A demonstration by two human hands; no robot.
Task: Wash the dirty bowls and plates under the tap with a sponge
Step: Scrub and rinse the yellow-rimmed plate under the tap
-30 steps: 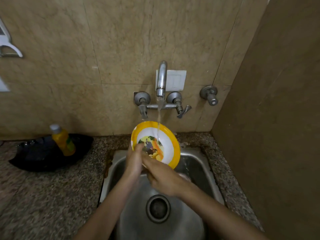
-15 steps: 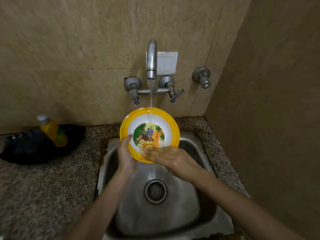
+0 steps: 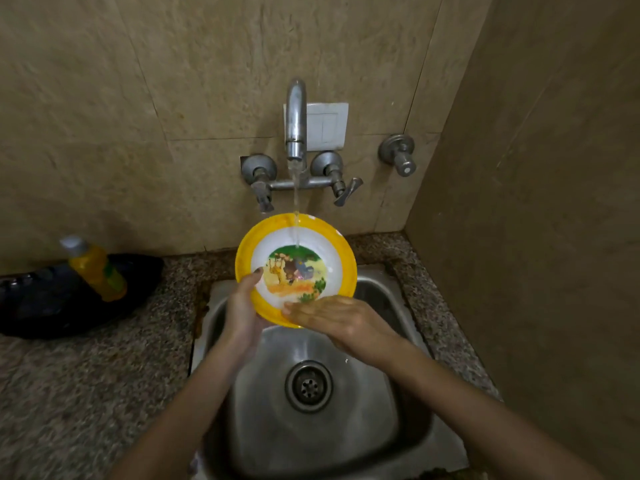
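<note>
A yellow-rimmed bowl (image 3: 301,244) with a cartoon picture inside is tilted towards me over the steel sink (image 3: 377,296). Water runs from the tap (image 3: 295,119) onto its upper inside. My left hand (image 3: 244,310) grips the bowl's lower left rim, thumb on the inside. My right hand (image 3: 341,320) lies flat with fingers together on the bowl's lower rim. No sponge is visible.
A yellow bottle (image 3: 95,268) stands on a black tray (image 3: 41,306) on the granite counter (image 3: 86,375) to the left. A wall (image 3: 536,237) closes the right side. The sink drain (image 3: 308,386) lies below my hands. A separate valve (image 3: 398,155) sits right of the tap.
The bowl has been turned and tilted more towards me under the stream. My right hand has slid from the bowl's centre down to its lower rim. The camera view shifted.
</note>
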